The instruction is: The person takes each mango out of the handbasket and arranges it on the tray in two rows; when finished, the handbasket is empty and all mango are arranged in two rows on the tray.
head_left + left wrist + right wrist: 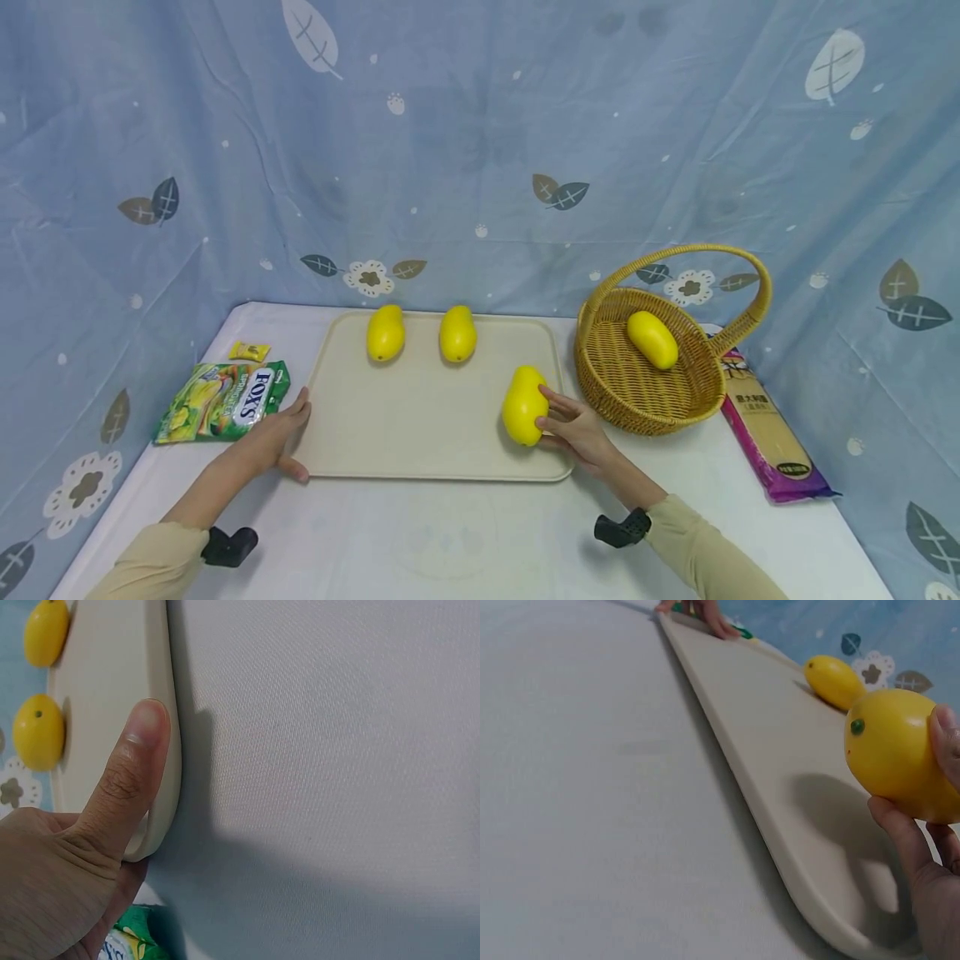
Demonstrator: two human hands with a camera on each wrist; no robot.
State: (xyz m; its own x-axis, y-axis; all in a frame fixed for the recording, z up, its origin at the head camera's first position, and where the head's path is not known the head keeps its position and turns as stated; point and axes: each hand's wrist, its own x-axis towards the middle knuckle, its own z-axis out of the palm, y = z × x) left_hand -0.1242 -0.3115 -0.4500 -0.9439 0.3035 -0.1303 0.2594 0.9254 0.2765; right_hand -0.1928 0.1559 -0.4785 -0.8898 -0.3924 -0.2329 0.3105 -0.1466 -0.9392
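My right hand (577,429) grips a yellow papaya (523,406), thumb on one side and fingers on the other. In the right wrist view the held papaya (896,754) shows a green nub on its rounded end and hangs over the tray, its shadow falling on the surface below. My left hand (270,437) holds the near left corner of the beige tray (405,425). The left thumb (127,772) lies along the rim in the left wrist view. Toward the tray's far side lie a left papaya (386,333) and a second papaya (457,334).
Right of the tray stands a wicker basket (600,392) with a tall handle and one papaya (652,340) inside. A purple-edged pasta packet (772,425) lies beyond it. On the left are a green FOX'S candy bag (225,400) and a small yellow wrapped candy (249,351).
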